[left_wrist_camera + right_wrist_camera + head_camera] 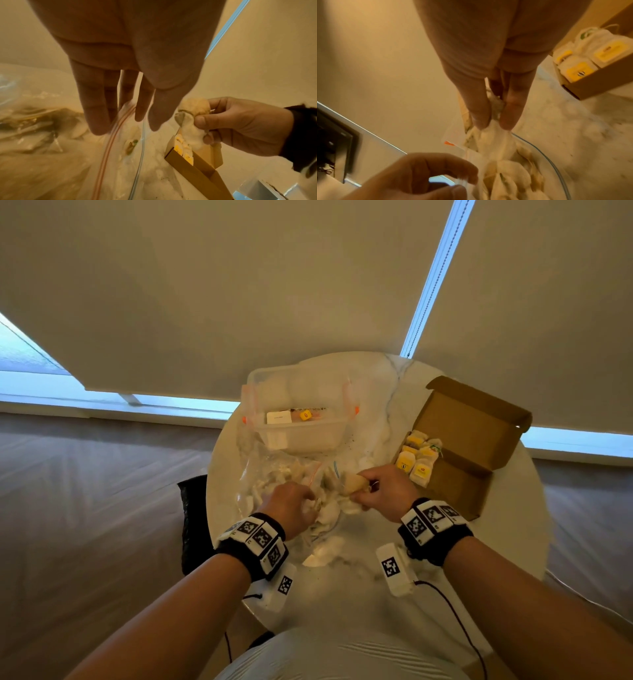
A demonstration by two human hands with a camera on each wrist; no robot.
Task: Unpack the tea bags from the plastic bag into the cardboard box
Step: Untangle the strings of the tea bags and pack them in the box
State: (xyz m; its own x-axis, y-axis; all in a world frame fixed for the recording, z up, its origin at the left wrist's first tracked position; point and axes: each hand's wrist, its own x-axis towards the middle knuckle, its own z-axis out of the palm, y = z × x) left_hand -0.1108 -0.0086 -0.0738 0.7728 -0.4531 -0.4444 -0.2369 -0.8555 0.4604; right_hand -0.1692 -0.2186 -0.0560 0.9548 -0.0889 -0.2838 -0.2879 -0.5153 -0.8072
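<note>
Nearest me, my left hand [291, 505] sits at the mouth of the plastic bag [274, 474]. From the right wrist view its thumb and forefinger are curled together on the clear film at the bag's rim, which I judge is there to keep the opening spread and the bag from sliding while the other hand draws out. The left wrist view shows the fingers [96, 108] reaching down at the red zip strip, so how firm the pinch is I cannot tell.

Just beside it, my right hand [383, 491] is closed round a small bunch of tea bags [192, 116], thumb against curled fingers, lifted just clear of the bag's mouth. Taking several at once saves trips.

More tea bags [325, 515] lie loose in the bag and spilled on the round table [342, 594].

Further right, the cardboard box [455, 474] stands with its lid folded back, tilted open toward me, with yellow-tagged tea bags [416, 457] already packed in a row at its near end, leaving the rest of the tray free.

Furthest off, a clear plastic tub [298, 433] stands behind the bag.
</note>
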